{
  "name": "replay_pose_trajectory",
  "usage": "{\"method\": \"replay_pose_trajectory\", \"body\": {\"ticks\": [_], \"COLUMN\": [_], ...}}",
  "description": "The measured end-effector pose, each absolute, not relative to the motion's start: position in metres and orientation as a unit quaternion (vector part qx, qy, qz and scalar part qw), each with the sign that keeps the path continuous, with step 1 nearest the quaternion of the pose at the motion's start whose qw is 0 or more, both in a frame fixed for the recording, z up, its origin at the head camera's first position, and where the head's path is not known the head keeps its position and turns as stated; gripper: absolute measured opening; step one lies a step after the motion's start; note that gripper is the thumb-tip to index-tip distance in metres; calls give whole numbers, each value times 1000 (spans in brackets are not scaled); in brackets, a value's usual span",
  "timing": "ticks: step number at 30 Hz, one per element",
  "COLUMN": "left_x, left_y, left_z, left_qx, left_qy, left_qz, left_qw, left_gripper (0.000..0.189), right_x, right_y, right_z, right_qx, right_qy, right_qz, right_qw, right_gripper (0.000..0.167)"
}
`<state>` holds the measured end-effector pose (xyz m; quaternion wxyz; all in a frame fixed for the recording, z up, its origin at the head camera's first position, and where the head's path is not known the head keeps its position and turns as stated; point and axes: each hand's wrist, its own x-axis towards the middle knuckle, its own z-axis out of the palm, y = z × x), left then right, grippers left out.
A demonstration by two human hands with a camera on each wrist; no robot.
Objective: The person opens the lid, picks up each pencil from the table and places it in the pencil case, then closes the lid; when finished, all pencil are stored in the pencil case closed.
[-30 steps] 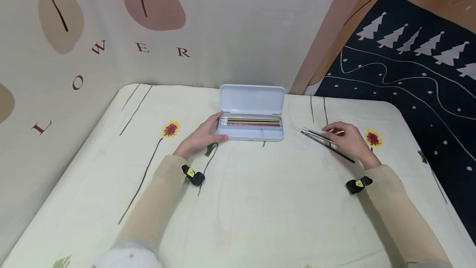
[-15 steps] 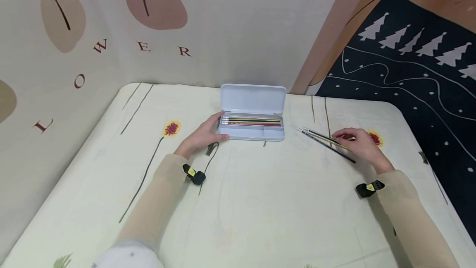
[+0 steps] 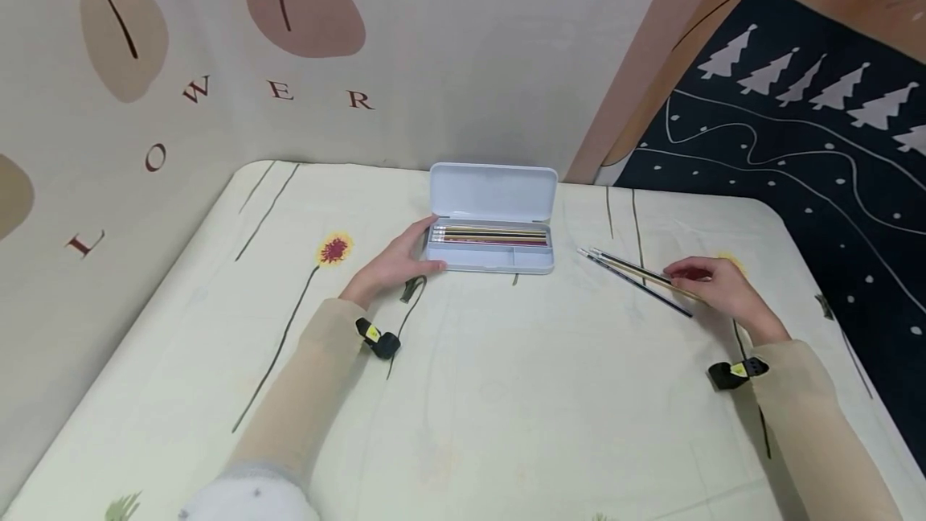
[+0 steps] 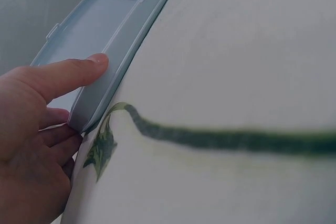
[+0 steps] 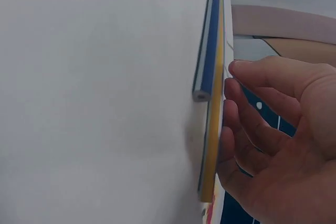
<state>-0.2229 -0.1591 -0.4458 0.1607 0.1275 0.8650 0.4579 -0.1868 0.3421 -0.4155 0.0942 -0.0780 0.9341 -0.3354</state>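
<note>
A light blue pencil case (image 3: pixel 492 267) lies with its lid up near the table's back edge, holding several pencils (image 3: pixel 492 236) in its rear compartment. My left hand (image 3: pixel 394 262) grips its left end, thumb on the front wall and fingers round the far corner, as the left wrist view (image 4: pixel 42 119) also shows. To the right, a dark blue pencil (image 3: pixel 644 288) and a yellow-and-dark striped pencil (image 3: pixel 637 269) lie side by side on the cloth. My right hand (image 3: pixel 716 286) is at the striped pencil's near end, fingers loosely bent beside it, thumb apart from the pencil (image 5: pixel 210 166).
A white flower-printed cloth (image 3: pixel 506 392) covers the table. Behind it stands a pale printed backdrop (image 3: pixel 470 63), with a dark tree-patterned cloth (image 3: pixel 796 135) at the right. Small divided compartments (image 3: pixel 531 257) line the case's front.
My right hand has slid right and toward me along the striped pencil, while both loose pencils stay in place. The left hand and the pencil case are unmoved.
</note>
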Motion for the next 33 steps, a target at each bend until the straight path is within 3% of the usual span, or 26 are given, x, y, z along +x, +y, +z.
{"method": "replay_pose_trajectory", "body": {"ticks": [14,33], "left_x": [-222,-221], "left_y": [-160,-159], "left_z": [-444,-443], "left_qx": [142,137], "left_qy": [865,868], "left_qz": [457,452], "left_qw": [153,153], "left_gripper": [90,90], "right_x": [-186,-185], "right_y": [340,343], "right_z": [-421,-425], "right_qx": [-51,-61], "right_qy": [934,929], "right_qz": [-337,-354], "right_qw": [112,84], "right_gripper": [29,25]}}
